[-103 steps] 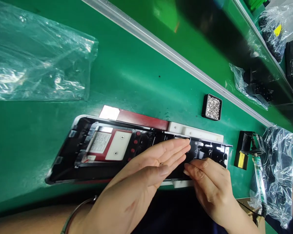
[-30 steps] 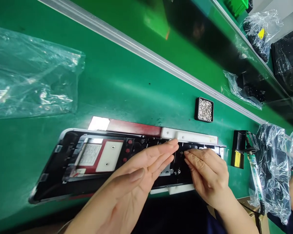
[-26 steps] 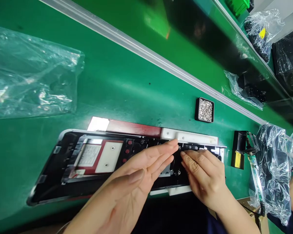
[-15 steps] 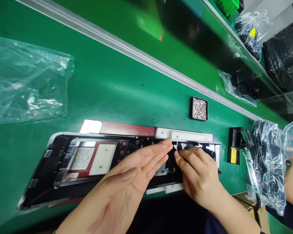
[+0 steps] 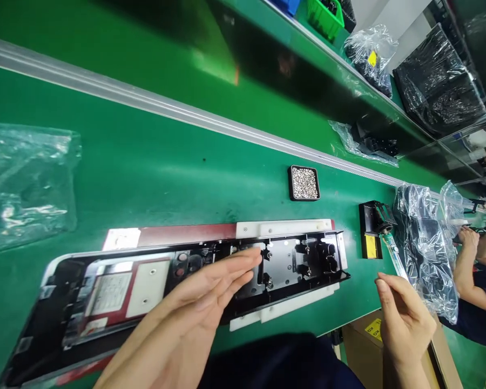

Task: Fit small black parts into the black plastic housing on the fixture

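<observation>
The left hand (image 5: 204,294) lies flat with its fingers (image 5: 243,259) straight and close together, palm turned up and to the right, resting over the middle of the long black plastic and metal panel frame (image 5: 178,286); it grips nothing. The right hand (image 5: 403,319) hangs off the near right edge of the green conveyor table (image 5: 166,167), well apart from the frame, fingers loosely curled and holding nothing that shows. The frame lies flat on a red and white fixture plate (image 5: 283,228), its long axis running from near left to far right, the right end with the bare metal bracket. Beyond that end sits a small black square tray of silver screws (image 5: 304,183).
</observation>
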The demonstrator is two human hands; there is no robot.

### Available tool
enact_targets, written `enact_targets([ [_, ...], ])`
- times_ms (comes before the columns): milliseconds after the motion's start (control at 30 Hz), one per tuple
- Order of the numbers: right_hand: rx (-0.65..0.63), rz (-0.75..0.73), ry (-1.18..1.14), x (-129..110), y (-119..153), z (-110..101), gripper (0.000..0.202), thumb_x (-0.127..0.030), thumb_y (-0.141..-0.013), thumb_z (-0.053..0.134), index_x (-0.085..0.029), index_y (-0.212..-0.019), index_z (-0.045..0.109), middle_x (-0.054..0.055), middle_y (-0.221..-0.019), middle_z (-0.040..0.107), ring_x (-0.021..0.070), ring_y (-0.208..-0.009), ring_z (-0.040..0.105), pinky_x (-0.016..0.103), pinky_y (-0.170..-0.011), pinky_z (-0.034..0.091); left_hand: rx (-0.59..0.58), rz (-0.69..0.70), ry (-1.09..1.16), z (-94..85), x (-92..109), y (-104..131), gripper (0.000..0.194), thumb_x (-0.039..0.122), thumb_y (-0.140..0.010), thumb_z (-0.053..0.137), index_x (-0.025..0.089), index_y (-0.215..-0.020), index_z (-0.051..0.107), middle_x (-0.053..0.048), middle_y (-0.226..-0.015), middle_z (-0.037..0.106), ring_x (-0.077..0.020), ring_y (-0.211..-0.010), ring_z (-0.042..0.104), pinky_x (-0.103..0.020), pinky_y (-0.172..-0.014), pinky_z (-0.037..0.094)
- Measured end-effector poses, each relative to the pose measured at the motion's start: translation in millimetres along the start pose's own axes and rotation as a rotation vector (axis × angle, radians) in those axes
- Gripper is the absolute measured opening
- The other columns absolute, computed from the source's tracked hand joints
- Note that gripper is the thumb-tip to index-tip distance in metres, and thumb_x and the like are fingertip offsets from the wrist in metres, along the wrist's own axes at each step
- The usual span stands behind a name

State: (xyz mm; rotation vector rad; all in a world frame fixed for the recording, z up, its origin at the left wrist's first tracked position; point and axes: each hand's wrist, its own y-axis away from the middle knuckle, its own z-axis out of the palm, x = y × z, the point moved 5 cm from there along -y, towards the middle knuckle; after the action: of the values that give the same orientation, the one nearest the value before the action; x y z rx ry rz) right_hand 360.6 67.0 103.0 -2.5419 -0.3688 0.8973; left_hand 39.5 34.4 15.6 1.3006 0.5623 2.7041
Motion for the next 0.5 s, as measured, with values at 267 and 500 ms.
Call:
enact_targets([
  [267,-0.018,0.123,0.013,21,44,10,0.014,-0.029,-0.111,0.069,-0.02,-0.102,0.075,0.002,-0.097,0.07,0.0175,-0.077,0.066,0.024,-0.066,0.054,-0.166,0.981,-1.53,45.1,30,-3,0.073,0.019,-0.096,0.058,0.028,-0.164,0.03,-0.015,-0.135,0.05,-0.036,-0.12,0.045,-0.045,-0.11,0.025],
  [500,0.069,0.214,-0.036,32,60,3,0.012,-0.03,-0.108,0.073,-0.022,-0.1,0.077,0.001,-0.097,0.071,0.0163,-0.075,0.066,0.022,-0.066,0.053,-0.145,1.07,-1.756,48.2,19,-11,0.084,0.022,-0.094,0.067,0.027,-0.165,0.023,-0.021,-0.133,0.046,-0.0405,-0.115,0.042,-0.05,-0.101,0.025],
])
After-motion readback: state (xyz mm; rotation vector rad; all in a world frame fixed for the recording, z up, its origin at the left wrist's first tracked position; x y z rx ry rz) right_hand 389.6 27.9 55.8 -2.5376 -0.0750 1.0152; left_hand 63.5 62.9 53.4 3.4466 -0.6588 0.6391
